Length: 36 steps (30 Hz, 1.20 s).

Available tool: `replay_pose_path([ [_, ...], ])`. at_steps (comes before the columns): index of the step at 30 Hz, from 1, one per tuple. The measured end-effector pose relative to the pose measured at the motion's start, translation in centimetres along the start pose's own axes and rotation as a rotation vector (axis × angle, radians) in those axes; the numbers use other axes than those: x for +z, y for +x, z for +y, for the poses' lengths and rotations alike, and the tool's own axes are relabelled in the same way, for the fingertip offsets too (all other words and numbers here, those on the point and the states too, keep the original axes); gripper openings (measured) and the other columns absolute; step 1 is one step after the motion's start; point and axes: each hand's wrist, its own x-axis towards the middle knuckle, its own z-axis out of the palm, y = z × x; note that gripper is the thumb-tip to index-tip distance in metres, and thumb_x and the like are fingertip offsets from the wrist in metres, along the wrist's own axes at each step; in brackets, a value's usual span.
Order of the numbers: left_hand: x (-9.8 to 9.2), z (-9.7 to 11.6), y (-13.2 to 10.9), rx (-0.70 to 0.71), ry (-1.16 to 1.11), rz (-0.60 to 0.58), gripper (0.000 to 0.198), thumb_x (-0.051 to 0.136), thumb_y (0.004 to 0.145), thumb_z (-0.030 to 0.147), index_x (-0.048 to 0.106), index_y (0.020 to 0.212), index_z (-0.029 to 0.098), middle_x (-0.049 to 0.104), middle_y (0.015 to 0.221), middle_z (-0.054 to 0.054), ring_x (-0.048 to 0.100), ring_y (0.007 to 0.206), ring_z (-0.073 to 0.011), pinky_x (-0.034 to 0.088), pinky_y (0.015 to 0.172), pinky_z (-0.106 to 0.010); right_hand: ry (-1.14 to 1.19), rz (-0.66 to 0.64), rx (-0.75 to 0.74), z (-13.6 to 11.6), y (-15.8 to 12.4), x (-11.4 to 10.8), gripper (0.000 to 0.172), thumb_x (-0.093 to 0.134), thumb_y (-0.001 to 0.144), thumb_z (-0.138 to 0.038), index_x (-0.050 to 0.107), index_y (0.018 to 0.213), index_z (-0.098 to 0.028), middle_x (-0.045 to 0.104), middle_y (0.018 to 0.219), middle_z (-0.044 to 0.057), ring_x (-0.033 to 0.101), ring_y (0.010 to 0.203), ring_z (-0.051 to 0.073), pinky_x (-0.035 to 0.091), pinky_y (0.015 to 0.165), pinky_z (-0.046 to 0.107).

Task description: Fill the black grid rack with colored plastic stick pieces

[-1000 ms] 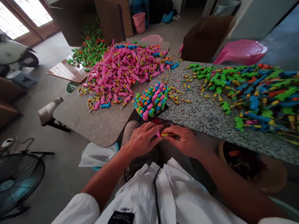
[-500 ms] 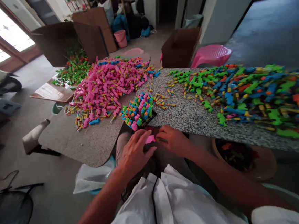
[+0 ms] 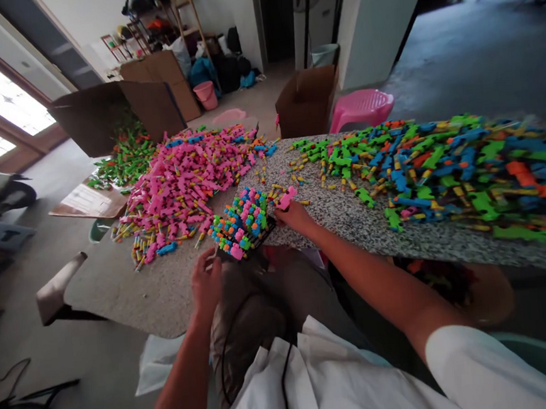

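Observation:
My right hand (image 3: 294, 220) reaches over the table edge, its fingers closed on a small pink plastic toy piece (image 3: 287, 198). Just left of it sits a black rack (image 3: 266, 231) packed with small knobbed pieces (image 3: 243, 216) in pink, blue, green and orange. My left hand (image 3: 206, 282) hovers by the table's near edge, below and left of the rack, fingers loosely bent and apart. Nothing shows in it. A large heap of pink toy pieces (image 3: 180, 174) with yellow ends lies beyond the rack.
On the right, the speckled tabletop (image 3: 336, 225) carries a long heap of green, blue and orange toy pieces (image 3: 421, 167). Green pieces spill from a cardboard box (image 3: 152, 110) at back left. A pink stool (image 3: 364, 106) and brown box (image 3: 307, 101) stand behind the table.
My hands were together over my lap, with a pink piece between them. Now my right hand has carried a pink piece forward onto the table, and my left hand has moved left, away from it.

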Motion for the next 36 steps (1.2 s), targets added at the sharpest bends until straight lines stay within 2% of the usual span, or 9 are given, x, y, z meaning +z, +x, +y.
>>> replay_pose_path([
  [4, 0.8, -1.5, 1.9, -0.122, -0.132, -0.051, 0.053, 0.070, 0.084, 0.049, 0.071, 0.125, 0.016, 0.075, 0.090, -0.008, 0.068, 0.072, -0.0189, 0.055, 0.067, -0.030, 0.080, -0.050, 0.043, 0.2, 1.2, 1.4, 0.014, 0.066, 0.090, -0.033, 0.068, 0.090, -0.019, 0.075, 0.077, 0.003, 0.070, 0.066, 0.019, 0.053, 0.062, 0.026],
  [7, 0.7, -1.6, 1.8, -0.123, -0.131, 0.027, 0.049, 0.069, 0.084, 0.048, 0.073, 0.123, 0.018, 0.075, 0.084, -0.006, 0.067, 0.069, -0.0177, 0.053, 0.064, -0.028, 0.066, -0.062, 0.070, 0.6, 1.1, 1.1, 0.020, 0.065, 0.093, -0.040, 0.064, 0.087, -0.020, 0.070, 0.069, 0.000, 0.066, 0.060, 0.017, 0.048, 0.057, 0.025],
  [11, -0.3, -0.9, 0.9, -0.086, -0.115, 0.194, 0.039, 0.065, 0.085, 0.042, 0.075, 0.117, 0.021, 0.075, 0.088, -0.003, 0.068, 0.070, -0.0156, 0.055, 0.067, -0.027, -0.212, 0.040, 0.021, 1.2, 1.3, -0.2, 0.035, 0.057, 0.098, -0.049, 0.061, 0.079, -0.020, 0.067, 0.070, 0.002, 0.061, 0.067, 0.017, 0.041, 0.061, 0.025],
  [15, -1.4, 0.3, 0.4, -0.056, -0.145, 0.283, 0.039, 0.064, 0.086, 0.041, 0.073, 0.116, 0.019, 0.075, 0.089, -0.003, 0.070, 0.074, -0.0158, 0.058, 0.071, -0.028, -0.439, 0.148, 0.014, 1.0, 2.5, -0.3, 0.030, 0.045, 0.104, -0.036, 0.067, 0.096, -0.018, 0.075, 0.092, 0.009, 0.065, 0.082, 0.020, 0.042, 0.070, 0.027],
  [19, -1.8, 1.5, 0.0, -0.003, -0.111, 0.285, 0.037, 0.063, 0.088, 0.042, 0.073, 0.116, 0.019, 0.075, 0.089, -0.003, 0.071, 0.074, -0.0162, 0.059, 0.072, -0.029, -0.535, 0.104, 0.093, -0.5, 4.3, 1.1, 0.036, 0.045, 0.105, -0.040, 0.071, 0.114, -0.017, 0.077, 0.108, 0.016, 0.071, 0.098, 0.026, 0.047, 0.082, 0.031],
  [23, -1.9, 1.7, -0.7, 0.035, -0.083, 0.240, 0.037, 0.063, 0.090, 0.042, 0.072, 0.119, 0.020, 0.076, 0.091, -0.004, 0.071, 0.075, -0.0165, 0.058, 0.073, -0.029, -0.577, 0.039, 0.190, -2.7, 6.0, 1.8, 0.051, 0.052, 0.100, -0.056, 0.077, 0.114, -0.014, 0.076, 0.118, 0.023, 0.072, 0.113, 0.033, 0.051, 0.089, 0.035],
  [27, -2.1, 1.7, -1.3, 0.084, -0.069, 0.215, 0.037, 0.065, 0.092, 0.044, 0.071, 0.120, 0.021, 0.075, 0.099, -0.006, 0.072, 0.083, -0.0183, 0.059, 0.077, -0.031, -0.600, -0.023, 0.208, -4.0, 7.0, 1.4, 0.046, 0.065, 0.092, -0.051, 0.078, 0.118, -0.015, 0.075, 0.125, 0.022, 0.071, 0.119, 0.033, 0.052, 0.093, 0.034],
  [32, -2.9, 2.6, -1.6, 0.140, -0.084, 0.258, 0.035, 0.065, 0.093, 0.045, 0.071, 0.119, 0.021, 0.074, 0.103, -0.007, 0.072, 0.089, -0.0196, 0.060, 0.077, -0.031, -0.521, 0.041, 0.267, -3.4, 7.6, 0.1, 0.051, 0.071, 0.087, -0.053, 0.077, 0.119, -0.014, 0.075, 0.123, 0.022, 0.071, 0.116, 0.032, 0.051, 0.090, 0.033],
  [36, -3.4, 4.9, -2.2, 0.224, -0.128, 0.296, 0.031, 0.065, 0.093, 0.042, 0.070, 0.116, 0.021, 0.073, 0.109, -0.007, 0.072, 0.092, -0.0191, 0.061, 0.080, -0.032, -0.375, 0.170, 0.197, -3.1, 6.1, -2.7, 0.036, 0.066, 0.089, -0.046, 0.075, 0.104, -0.014, 0.077, 0.103, 0.014, 0.071, 0.094, 0.026, 0.049, 0.078, 0.030],
])
